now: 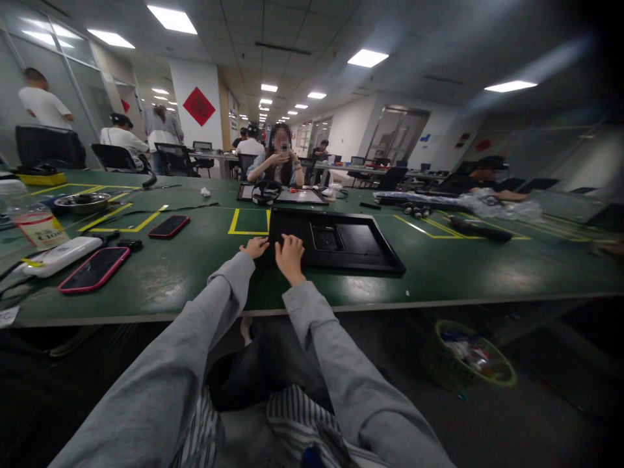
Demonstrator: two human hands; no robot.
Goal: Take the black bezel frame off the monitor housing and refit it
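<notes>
A black rectangular panel point(361, 257) with a raised rim and a framed recess lies flat on the green table, in front of me and slightly right. My right hand point(291, 253) is over the panel's left end, its fingers a little bent and apart. Just left of that end, my left hand point(255, 247) rests low over the tabletop, fingers stretched toward the panel. Whether its fingertips touch the panel's edge is hard to tell. I see nothing held in either hand.
Left on the table point(195, 286) are two phones point(95, 269) point(169, 226), a white power strip point(63, 256), a plastic cup point(41, 224) and a metal bowl point(82, 202). Opposite sits a person point(277, 159) behind another panel point(312, 195). A basket point(470, 357) stands below, right.
</notes>
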